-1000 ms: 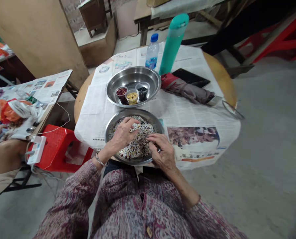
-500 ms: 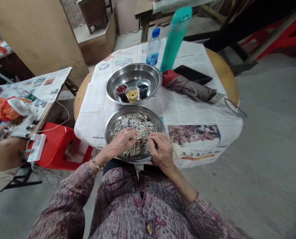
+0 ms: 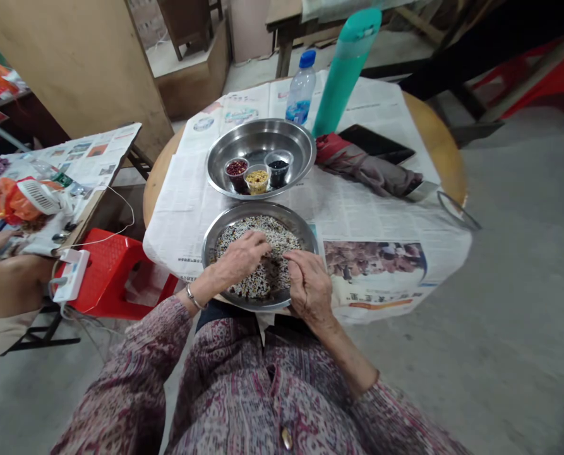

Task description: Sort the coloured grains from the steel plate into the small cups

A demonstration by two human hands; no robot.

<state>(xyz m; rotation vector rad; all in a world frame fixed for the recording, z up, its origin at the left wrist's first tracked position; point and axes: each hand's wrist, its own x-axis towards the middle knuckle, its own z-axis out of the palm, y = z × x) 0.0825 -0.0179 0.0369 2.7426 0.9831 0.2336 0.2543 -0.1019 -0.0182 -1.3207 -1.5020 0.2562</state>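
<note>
A round steel plate [image 3: 206, 246] in front of me holds a layer of mixed white, dark and yellow grains [image 3: 256, 284]. Above the left part of the grains is my left hand [image 3: 244, 256], its fingers curled down and pinched together. My right hand [image 3: 310, 287] is at the plate's right side, with thumb and forefinger closed near the grains. Whatever either pinch holds is too small or hidden to see. Behind stands a steel basin [image 3: 234, 140] with three clear cups: dark red beans [image 3: 237, 168], yellow kernels [image 3: 258, 179] and black beans [image 3: 278, 165].
Newspaper [image 3: 168, 221] covers the round table. A water bottle [image 3: 301, 91], a teal bottle [image 3: 345, 72], a folded umbrella [image 3: 371, 167] and a dark flat object [image 3: 381, 144] lie or stand farther back. To the left are a red stool [image 3: 106, 265], a power strip [image 3: 72, 275] and another person's leg [image 3: 16, 278].
My left hand has shifted slightly right and its fingers have drawn in closer. The right hand stays pinched near the plate's right side. The whole view has shifted slightly.
</note>
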